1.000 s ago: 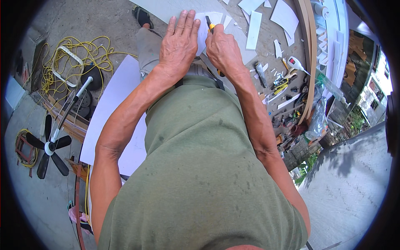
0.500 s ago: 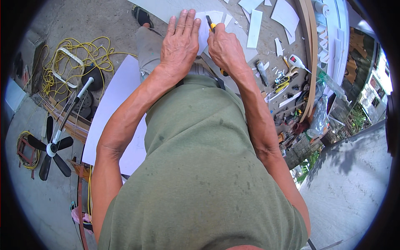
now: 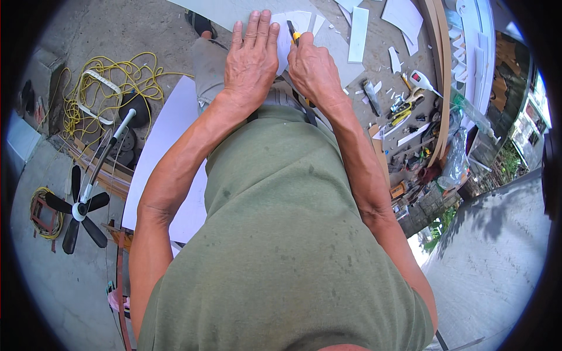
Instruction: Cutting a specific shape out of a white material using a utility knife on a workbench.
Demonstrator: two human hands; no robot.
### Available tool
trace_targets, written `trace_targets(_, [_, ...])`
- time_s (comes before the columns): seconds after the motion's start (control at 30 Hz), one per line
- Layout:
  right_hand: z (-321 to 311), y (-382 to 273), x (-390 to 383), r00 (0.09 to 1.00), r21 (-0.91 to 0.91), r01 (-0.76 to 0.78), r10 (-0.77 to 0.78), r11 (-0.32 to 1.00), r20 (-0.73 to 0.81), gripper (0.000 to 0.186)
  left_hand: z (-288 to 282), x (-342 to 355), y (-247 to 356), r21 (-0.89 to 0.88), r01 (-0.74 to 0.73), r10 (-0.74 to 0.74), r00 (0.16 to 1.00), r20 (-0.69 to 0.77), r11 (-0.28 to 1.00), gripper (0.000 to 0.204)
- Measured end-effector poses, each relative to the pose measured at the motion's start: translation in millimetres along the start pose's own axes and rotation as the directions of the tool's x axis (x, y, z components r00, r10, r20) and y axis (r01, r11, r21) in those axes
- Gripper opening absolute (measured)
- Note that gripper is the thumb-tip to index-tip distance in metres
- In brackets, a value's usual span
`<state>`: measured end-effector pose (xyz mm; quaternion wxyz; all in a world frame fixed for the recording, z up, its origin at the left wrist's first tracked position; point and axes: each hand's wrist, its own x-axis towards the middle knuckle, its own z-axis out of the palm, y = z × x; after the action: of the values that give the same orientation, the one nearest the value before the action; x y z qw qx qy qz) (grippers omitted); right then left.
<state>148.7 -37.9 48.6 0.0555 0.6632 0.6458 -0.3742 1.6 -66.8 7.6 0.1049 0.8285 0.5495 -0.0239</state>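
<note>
My left hand lies flat with its fingers stretched out, pressing on a white sheet. Just to its right, my right hand is closed around a yellow and black utility knife. The knife's dark blade points away from me and rests at or just over the white sheet. Beneath is a larger pale grey board. Whether the blade has cut into the sheet I cannot tell.
White offcuts and hand tools litter the floor on the right, beside a curved brown strip. On the left are a tangled yellow cord, a black-bladed fan and a large white sheet.
My right hand has shifted slightly left and toward me with the utility knife. My left hand stays flat in nearly the same place.
</note>
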Motion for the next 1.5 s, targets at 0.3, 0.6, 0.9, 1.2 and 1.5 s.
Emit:
trace_targets(0.3, [3.8,-3.6,-3.6,1.000,-0.015,-0.022,0.022,1.000,-0.009,0.030,-0.7,0.3,-0.2,-0.084,0.014,-0.014,1.000,0.001,0.996,0.072])
trace_targets(0.6, [4.5,-7.4,-7.2,0.999,0.005,-0.034,0.034,0.999,-0.024,0.030,-0.1,0.1,-1.4,-0.110,0.010,-0.011,1.000,-0.007,0.994,0.074])
trace_targets(0.9, [5.7,-9.5,-11.9,0.999,0.002,-0.050,0.050,0.999,-0.016,0.031,-4.7,0.7,-1.9,-0.127,0.005,-0.005,1.000,-0.001,0.992,0.068])
trace_targets(1.2, [2.0,-17.2,-12.9,0.991,-0.019,-0.121,0.122,0.992,0.046,0.035,-7.0,0.4,-2.8,-0.121,-0.019,0.022,1.000,0.017,0.993,0.069])
trace_targets(1.5, [7.7,-16.4,-15.8,0.993,0.005,-0.120,0.120,0.993,0.011,0.023,-5.8,1.1,-3.1,-0.104,-0.022,0.023,1.000,0.007,0.994,0.067])
